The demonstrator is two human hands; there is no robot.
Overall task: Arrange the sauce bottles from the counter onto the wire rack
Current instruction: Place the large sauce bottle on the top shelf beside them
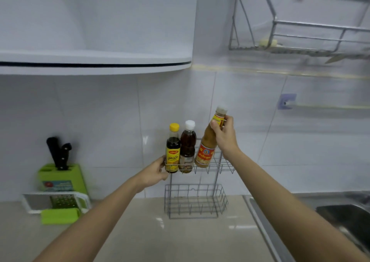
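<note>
two bottles (180, 147) stand in the rack (218, 167); our right hand (225, 136) pinches the third bottle (208, 141) (tilted, going in), left hand (155, 171) grips the rim.

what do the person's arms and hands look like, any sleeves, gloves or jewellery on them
Both arms are bare from the bottom edge of the picture up to the wrists, with no sleeve in view. The left hand and the right hand are bare too: no gloves. No watch, bracelet or ring shows on the wrists or fingers. The fingernails are too blurred to tell more.
</note>
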